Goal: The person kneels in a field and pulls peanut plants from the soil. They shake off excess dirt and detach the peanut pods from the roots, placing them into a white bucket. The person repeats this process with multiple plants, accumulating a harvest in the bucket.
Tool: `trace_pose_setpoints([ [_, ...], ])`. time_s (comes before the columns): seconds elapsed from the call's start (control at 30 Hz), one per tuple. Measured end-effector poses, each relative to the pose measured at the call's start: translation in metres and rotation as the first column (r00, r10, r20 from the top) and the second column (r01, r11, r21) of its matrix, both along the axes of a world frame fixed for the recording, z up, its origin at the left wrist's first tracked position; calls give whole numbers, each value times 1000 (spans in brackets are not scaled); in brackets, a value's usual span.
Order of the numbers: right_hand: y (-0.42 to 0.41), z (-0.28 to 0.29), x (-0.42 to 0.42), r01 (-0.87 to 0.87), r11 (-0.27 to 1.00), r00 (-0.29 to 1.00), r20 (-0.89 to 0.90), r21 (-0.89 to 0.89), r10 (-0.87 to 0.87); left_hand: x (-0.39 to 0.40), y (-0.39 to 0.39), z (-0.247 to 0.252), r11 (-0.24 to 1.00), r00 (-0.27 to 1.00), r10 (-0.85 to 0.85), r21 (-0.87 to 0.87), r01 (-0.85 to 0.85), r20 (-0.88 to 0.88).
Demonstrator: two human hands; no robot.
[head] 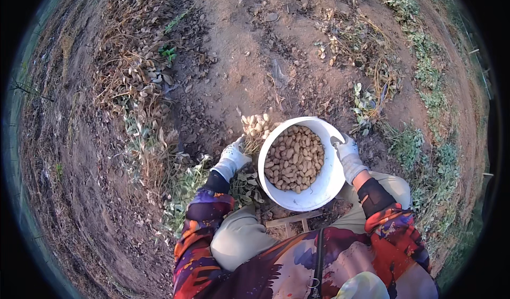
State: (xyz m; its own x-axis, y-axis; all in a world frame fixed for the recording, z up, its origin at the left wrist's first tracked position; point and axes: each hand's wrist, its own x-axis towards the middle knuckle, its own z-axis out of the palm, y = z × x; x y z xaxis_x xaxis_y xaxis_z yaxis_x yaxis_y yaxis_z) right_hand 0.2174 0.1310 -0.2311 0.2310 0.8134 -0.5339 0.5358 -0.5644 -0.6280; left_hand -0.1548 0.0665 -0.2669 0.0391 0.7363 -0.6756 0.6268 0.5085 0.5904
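A white plastic bucket (334,179) stands on the soil before me, tilted so that its mouth faces me. Unshelled peanuts (295,157) cover its bottom. My right hand (347,151), in a white and grey work glove, grips the bucket's rim on the right, with the thumb near the inside. To the left of the bucket, my left hand (233,158), gloved alike, is closed around the stems of a peanut plant (252,144). A cluster of pale peanut pods (256,125) hangs at the plant's far end, close to the bucket's rim. The left fingertips are partly hidden.
Dried peanut plants (137,72) lie in a row on the left. More uprooted plants with pods (334,46) and greener vines (410,147) lie on the right. Between my legs shows a small wooden frame (293,220). Plastic film scraps (278,74) lie on the bare soil ahead.
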Motion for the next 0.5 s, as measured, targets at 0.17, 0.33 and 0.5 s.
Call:
trace_pose_setpoints([
  [0.17, -4, -5, -10, -179, 983, 907, 393, 29, 154, -41, 21, -40, 754, 682, 493, 127, -645, 540],
  [0.33, -6, 14, -29, -117, 992, 962, 254, 43, 102, -9, 26, -3, 990, 986, -110, 72, 120, -128],
  [0.5, -1, 52, -49, -234, 972, 908, 356, -10, 222, -54, 24, 73, 910, 978, 168, 402, -105, -125],
])
